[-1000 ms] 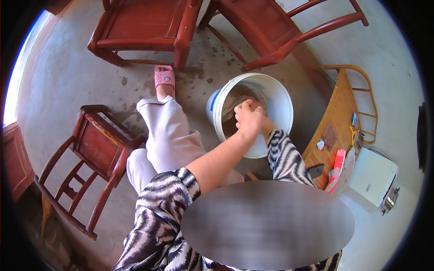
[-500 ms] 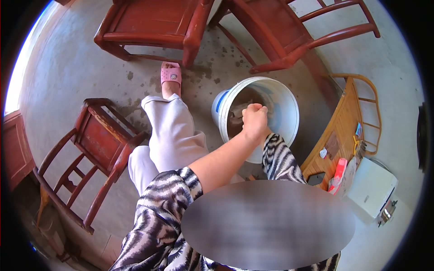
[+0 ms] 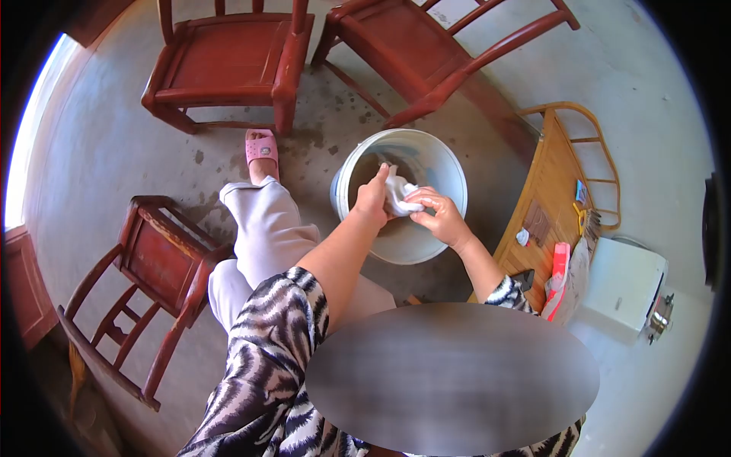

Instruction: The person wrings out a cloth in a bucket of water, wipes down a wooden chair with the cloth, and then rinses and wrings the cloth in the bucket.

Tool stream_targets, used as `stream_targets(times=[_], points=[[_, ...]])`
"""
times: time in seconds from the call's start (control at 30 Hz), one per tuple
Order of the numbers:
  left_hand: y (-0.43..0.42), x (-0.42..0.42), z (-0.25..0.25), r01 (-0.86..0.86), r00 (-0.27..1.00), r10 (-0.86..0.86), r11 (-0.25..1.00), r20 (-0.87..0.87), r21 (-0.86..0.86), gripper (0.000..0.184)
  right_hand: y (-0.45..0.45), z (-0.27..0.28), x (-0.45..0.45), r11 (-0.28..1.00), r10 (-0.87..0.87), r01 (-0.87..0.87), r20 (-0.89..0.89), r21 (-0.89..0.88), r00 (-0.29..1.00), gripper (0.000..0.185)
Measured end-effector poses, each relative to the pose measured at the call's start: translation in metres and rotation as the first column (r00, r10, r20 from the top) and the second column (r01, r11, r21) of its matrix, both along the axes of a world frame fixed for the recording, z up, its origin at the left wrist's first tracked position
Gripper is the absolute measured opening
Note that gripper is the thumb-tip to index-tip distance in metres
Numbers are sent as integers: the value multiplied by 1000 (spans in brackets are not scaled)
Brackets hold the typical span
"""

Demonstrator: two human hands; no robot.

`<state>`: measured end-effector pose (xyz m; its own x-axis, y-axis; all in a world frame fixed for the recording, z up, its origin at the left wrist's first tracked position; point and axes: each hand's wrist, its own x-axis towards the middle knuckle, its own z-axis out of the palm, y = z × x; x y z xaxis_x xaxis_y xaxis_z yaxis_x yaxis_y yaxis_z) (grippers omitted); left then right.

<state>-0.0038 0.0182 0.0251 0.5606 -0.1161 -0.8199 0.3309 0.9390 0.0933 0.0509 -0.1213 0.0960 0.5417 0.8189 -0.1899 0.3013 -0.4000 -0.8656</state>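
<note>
Over the mouth of a white bucket (image 3: 449, 164), both my hands hold a bunched white cloth (image 3: 396, 190). My left hand (image 3: 373, 192) grips it from the left side, fingers pointing away from me. On the right, my right hand (image 3: 443, 217) pinches the cloth between thumb and fingers. Brownish water shows inside the bucket below the cloth. The bucket stands on the concrete floor in front of me, near my lap.
Red wooden chairs (image 3: 228, 65) stand ahead, and another red chair (image 3: 164, 255) is at my left. On the right, a wooden bench (image 3: 525, 198) carries a phone (image 3: 523, 280), a red-and-white packet (image 3: 558, 274) and a brush (image 3: 590, 225). A white box-shaped appliance (image 3: 624, 286) stands beyond.
My hands were clasped together over the bucket; now they are apart with the white cloth visible between them. The view has shifted, so the bucket appears further left.
</note>
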Motion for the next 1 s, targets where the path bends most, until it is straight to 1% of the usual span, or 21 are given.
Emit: stream_targets(times=[0.03,0.07,0.1,0.13,0.17,0.23,0.3,0.33,0.37,0.43,0.47,0.5,0.53,0.57,0.6,0.67,0.7,0.77,0.83,0.9,1.0], points=[[0,1,11,-8,999,8,1000,-38,5,44,-1,11,-3,999,32,-29,-121,26,992,20],[-8,3,-8,40,999,-40,999,-3,15,44,-2,16,-4,999,20,-11,-223,42,975,15],[-9,3,-6,87,996,-88,996,31,27,45,-2,16,-5,999,9,1,-218,42,976,15],[-10,2,-4,96,995,-98,995,38,30,45,-2,12,-5,976,-147,199,-404,90,903,12],[-10,0,-2,163,985,-169,979,39,125,46,-1,6,-4,914,-266,393,-581,101,769,11],[-2,-6,27,223,971,-236,950,35,221,47,5,-17,-5,886,-349,452,-491,105,798,15],[3,-10,45,191,975,-205,972,88,139,48,14,-40,-12,837,-512,525,-119,154,851,18],[-1,-12,45,129,985,-141,986,101,110,39,13,-60,-14,845,-523,515,20,148,852,19],[-5,-11,31,127,985,-138,986,101,112,39,17,-80,-20,788,-579,577,-60,214,813,25],[-13,-8,9,11,952,-31,998,305,67,29,42,-59,-39,673,-622,700,-328,241,711,36],[-9,-8,7,-11,951,5,1000,310,18,25,47,-56,-43,715,-580,644,-284,273,764,41],[-13,-4,-21,-84,950,33,985,312,152,27,51,-54,-47,753,-534,584,-238,303,811,45],[-8,-5,8,-163,964,120,972,239,171,31,55,-44,-52,779,-516,573,-259,256,817,47],[-3,-6,38,-241,964,210,950,166,198,35,62,-33,-59,745,-522,623,-373,238,767,47],[-5,-6,33,-242,964,210,949,166,203,35,64,-34,-65,728,-539,648,-398,224,743,43],[-8,0,8,-365,931,339,857,136,364,47,72,-36,-68,711,-550,669,-421,217,721,40],[-7,0,-8,-366,931,339,856,139,364,47,75,-36,-70,686,-592,697,-397,209,702,36],[-2,-2,-34,-152,975,122,976,184,155,54,76,-37,-69,658,-635,726,-370,199,678,31],[-3,-7,-9,-136,973,104,980,207,143,52,77,-41,-60,717,-627,657,-197,233,754,23],[-6,-11,22,-181,961,128,961,244,210,54,75,-47,-46,711,-634,669,-212,219,743,22],[-6,-12,32,-135,967,94,978,237,162,53,78,-52,-30,696,-648,698,-272,170,712,25]])
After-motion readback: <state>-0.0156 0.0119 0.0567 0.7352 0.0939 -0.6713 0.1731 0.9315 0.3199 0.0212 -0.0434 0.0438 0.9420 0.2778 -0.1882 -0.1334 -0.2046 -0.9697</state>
